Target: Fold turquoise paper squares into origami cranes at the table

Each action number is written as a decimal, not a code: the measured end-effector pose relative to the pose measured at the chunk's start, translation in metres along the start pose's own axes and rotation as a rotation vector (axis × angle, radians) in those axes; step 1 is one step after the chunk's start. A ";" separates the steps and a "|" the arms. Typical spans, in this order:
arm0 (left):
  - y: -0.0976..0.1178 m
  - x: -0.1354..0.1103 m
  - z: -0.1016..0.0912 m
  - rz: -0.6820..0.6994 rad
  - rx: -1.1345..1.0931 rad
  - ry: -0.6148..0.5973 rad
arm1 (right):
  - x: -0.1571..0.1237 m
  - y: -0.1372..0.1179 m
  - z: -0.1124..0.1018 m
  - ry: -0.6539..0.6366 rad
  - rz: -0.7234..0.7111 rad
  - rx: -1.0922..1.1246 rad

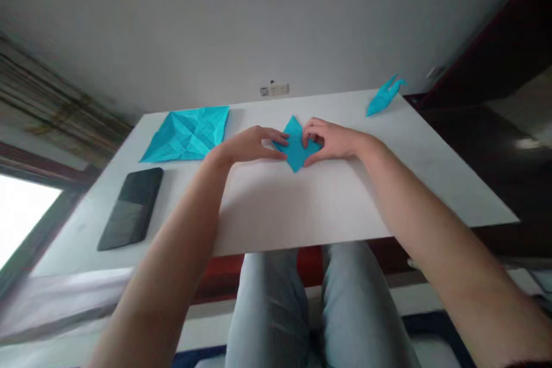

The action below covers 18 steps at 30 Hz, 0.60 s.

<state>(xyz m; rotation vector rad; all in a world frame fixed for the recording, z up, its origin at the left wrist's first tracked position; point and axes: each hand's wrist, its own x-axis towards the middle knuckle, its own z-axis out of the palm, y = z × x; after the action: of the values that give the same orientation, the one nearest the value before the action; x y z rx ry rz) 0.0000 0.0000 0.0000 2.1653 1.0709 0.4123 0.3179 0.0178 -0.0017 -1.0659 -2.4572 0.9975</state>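
On the counter (302, 207), the folded blue paper (295, 148) is placed between the fingers (280, 140) of the left hand (252, 145), slightly spread upon its side, and those of the right hand (334, 139), bent in a curl. Whether it is pinched there cannot be told. Both forearms (181, 247) are stretched forward.

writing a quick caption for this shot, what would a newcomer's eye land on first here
Probably the bright blue folded paper at the middle of the white table, with the left hand and right hand on its two sides. Next come the larger creased blue sheet spread out to the left and the blue paper bird near the far right corner.
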 end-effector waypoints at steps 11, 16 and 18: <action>-0.003 0.003 0.006 0.084 0.009 0.034 | 0.004 0.005 0.006 0.061 -0.075 -0.035; -0.005 0.010 0.014 0.072 0.051 0.148 | 0.013 0.015 0.012 0.173 -0.062 -0.065; -0.007 0.012 0.018 0.045 0.071 0.180 | 0.015 0.021 0.015 0.221 -0.020 -0.057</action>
<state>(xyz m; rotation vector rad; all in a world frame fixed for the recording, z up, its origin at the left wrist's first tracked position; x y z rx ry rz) 0.0129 0.0051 -0.0182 2.2523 1.1509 0.6080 0.3111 0.0316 -0.0273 -1.1027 -2.3243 0.7634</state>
